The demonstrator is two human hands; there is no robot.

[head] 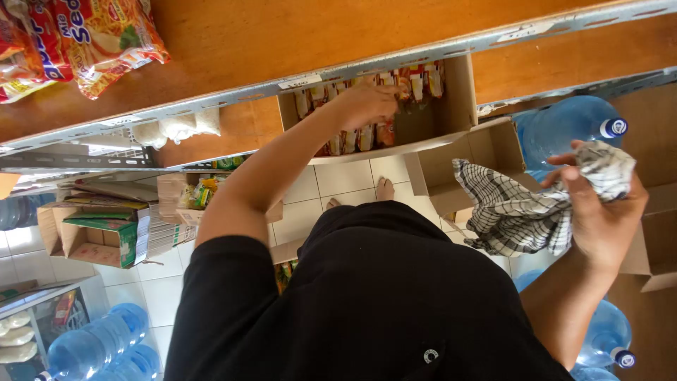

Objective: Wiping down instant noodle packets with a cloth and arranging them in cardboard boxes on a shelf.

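- Noodle packs (92, 39), top left on the upper wooden shelf (296, 35): red and orange pouches, at least three, overlapping.
- White sacks (180, 127), on the lower shelf behind the grey metal rail (233, 95): two or three, soft and lumpy.
- Open cartons (88, 233), on the tiled floor (345, 180) at left: brown card, one with a green flap, at least two, side by side.
- Small carton of yellow-green packets (201, 190), just right of those: one.
- Blue water bottles (95, 346), bottom left: three or so, lying close together.
- Left hand (367, 102), reaching into the tray carton (455, 92) on the lower shelf: fingers (391, 95) curled onto the sachets; whether they pinch one I cannot tell.
- Sachets (352, 140), in that tray: small red, white and orange packs standing in two rows; too many and too hidden to count.
- Empty carton (486, 148), right of the tray: one, flaps open.
- Checked cloth (518, 212), black and white: one, hanging from the right hand.
- Right hand (599, 212), at right: fingers closed round the bunched top of the cloth.
- Large blue bottle (564, 127) with white-and-blue cap, behind the right hand: one; another (610, 335) bottom right.
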